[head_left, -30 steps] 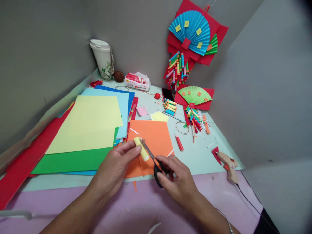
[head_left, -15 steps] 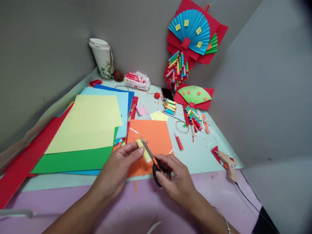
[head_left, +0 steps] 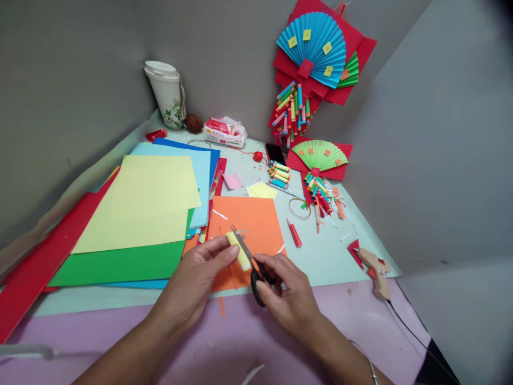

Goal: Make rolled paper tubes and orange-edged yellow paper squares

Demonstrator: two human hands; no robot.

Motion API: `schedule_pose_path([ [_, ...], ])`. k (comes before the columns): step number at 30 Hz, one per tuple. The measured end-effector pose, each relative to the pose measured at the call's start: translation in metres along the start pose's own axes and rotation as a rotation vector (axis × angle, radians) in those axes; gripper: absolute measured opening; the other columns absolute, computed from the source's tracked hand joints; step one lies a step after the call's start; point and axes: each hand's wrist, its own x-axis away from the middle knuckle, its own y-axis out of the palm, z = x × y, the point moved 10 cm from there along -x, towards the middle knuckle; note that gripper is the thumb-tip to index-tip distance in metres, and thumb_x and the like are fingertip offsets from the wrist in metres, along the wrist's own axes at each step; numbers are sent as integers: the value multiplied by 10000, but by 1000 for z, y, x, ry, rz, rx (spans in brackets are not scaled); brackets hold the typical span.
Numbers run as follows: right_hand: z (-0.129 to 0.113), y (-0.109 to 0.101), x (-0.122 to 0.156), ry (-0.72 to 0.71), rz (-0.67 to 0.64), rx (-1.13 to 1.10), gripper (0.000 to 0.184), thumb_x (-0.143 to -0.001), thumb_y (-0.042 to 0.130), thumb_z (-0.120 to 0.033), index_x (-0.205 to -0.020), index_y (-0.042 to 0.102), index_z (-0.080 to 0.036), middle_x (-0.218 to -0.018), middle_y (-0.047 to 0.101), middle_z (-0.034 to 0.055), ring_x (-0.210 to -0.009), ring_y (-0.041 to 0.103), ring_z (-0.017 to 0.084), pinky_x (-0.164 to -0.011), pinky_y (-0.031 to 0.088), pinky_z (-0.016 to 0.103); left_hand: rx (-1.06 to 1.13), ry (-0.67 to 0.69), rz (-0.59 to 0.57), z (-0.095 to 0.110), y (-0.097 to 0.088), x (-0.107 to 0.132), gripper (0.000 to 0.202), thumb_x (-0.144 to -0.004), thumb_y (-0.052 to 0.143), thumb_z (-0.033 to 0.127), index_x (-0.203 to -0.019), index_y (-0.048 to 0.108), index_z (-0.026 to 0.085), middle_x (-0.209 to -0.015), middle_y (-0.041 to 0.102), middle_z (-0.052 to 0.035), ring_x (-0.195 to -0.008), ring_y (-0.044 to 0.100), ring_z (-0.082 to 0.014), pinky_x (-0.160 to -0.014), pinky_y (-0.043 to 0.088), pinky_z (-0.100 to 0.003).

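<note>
My left hand (head_left: 202, 270) pinches a small yellow paper roll (head_left: 241, 258) between thumb and fingers. In my right hand (head_left: 285, 289) is a pair of scissors (head_left: 245, 249) with black handles, my fingers through the loops. The blades lie along the roll's right side, pointing up and left, and look almost closed. Whether they touch the roll I cannot tell. Both hands are over an orange paper sheet (head_left: 256, 219), with thin white strips lying on it.
At left lies a stack of coloured sheets topped by yellow paper (head_left: 140, 203). A glue gun (head_left: 374, 270) with a cord lies at right, near a red tube (head_left: 294, 233). Behind are small paper rolls (head_left: 279, 175), a cup (head_left: 166, 96) and a hanging fan decoration (head_left: 315, 51).
The yellow roll has shifted slightly down and right in my left hand. A thin pale strip now shows by the scissor tips. My right hand stays in about the same place.
</note>
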Motion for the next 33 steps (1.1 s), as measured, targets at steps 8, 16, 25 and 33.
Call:
schedule_pose_path([
  [8,2,0,0,-2,6,1,418,-817,584,-148,-1216,624,-262,-850,559,9,-718,508,142,-635,444,246,8,1,-21,-2,2,-1,325,-704,808,254,-1024,779,208,-988,791,-47,-973,692,-230,-957,469,-322],
  [16,9,-2,0,34,55,-3,421,-801,576,-137,-1196,648,-263,-830,564,3,-703,523,136,-632,454,243,-9,-3,-14,-3,1,-3,320,-726,802,296,-1024,768,186,-1025,780,-62,-970,686,-225,-936,478,-311],
  [25,5,-16,17,165,-246,168,330,-797,626,-102,-1082,667,-260,-857,640,-7,-733,595,141,-666,485,235,89,67,168,29,-27,-4,202,-657,860,244,-823,757,193,-816,765,2,-746,665,-134,-690,516,-195],
  [33,-34,23,39,-267,-531,430,132,-874,590,-88,-846,647,-204,-835,685,41,-780,611,184,-712,491,273,47,-92,151,12,-18,-3,439,-579,917,283,-973,740,205,-929,778,14,-831,683,-152,-739,567,-207],
])
